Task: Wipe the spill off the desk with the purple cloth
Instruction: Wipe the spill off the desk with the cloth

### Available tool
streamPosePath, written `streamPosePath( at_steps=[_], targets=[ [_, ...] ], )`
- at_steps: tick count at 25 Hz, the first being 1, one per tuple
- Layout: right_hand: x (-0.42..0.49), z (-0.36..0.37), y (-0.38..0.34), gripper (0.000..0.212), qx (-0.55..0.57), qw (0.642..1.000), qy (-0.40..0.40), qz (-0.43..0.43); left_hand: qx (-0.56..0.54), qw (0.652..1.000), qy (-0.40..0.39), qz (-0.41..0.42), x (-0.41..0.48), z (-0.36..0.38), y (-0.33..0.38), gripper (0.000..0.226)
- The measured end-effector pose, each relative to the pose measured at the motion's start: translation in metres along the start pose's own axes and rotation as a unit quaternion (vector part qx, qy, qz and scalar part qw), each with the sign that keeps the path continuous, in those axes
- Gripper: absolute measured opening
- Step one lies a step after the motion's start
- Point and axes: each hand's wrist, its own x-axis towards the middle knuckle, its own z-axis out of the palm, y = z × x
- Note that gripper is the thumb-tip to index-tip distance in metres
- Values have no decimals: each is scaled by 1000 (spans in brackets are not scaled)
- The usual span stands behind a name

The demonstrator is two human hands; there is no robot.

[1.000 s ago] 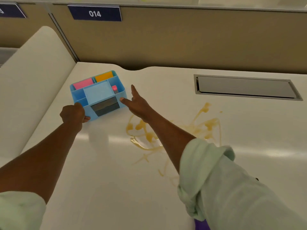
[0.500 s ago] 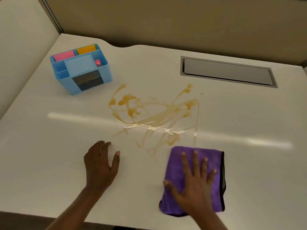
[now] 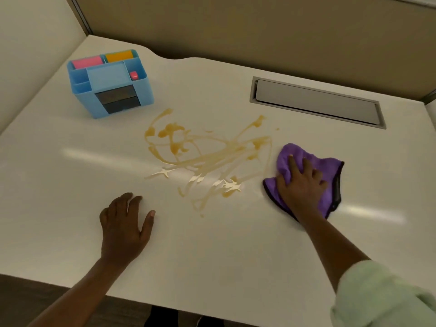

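Note:
A brown, streaky spill [image 3: 207, 156] spreads over the middle of the white desk [image 3: 212, 251]. The purple cloth [image 3: 328, 171] lies bunched on the desk just right of the spill's right edge. My right hand [image 3: 302, 187] presses down on the cloth, fingers curled into its folds. My left hand [image 3: 125, 225] rests flat on the desk, fingers apart, below and left of the spill, holding nothing.
A blue desk organiser [image 3: 108, 83] with pink and orange items stands at the back left, close to the spill. A grey cable hatch [image 3: 316, 103] is set into the desk at the back right. Beige partition walls [image 3: 236, 27] enclose the back and left.
Both hands left the organiser and came to the desk. My right hand, flat on the cloth near the front edge, has slid it up and right, bunching it beside the spill.

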Motion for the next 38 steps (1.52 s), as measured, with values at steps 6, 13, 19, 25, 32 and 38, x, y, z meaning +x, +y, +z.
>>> streamPosePath(
  at_steps=[6, 13, 19, 25, 32, 38],
  targets=[
    [-119, 24, -66, 64, 58, 964, -1, -261, 2, 1000, 8, 3, 0, 6, -4, 56],
    [47, 8, -3, 50, 10, 988, 80, -132, 14, 1000, 19, -9, 6, 5, 1, 50],
    [-9, 29, -98, 54, 58, 976, 38, -207, 0, 998, 53, -18, 44, 2, -16, 44],
    [17, 17, 20, 59, 40, 925, 35, -377, 14, 999, 29, -24, 44, 8, -22, 51],
    [151, 14, -104, 46, 59, 993, 75, -65, 27, 999, 34, -32, 46, 12, -26, 54],
    [89, 31, -50, 51, 76, 907, 15, -413, 19, 999, 34, -34, 47, 11, -23, 54]
  ],
)
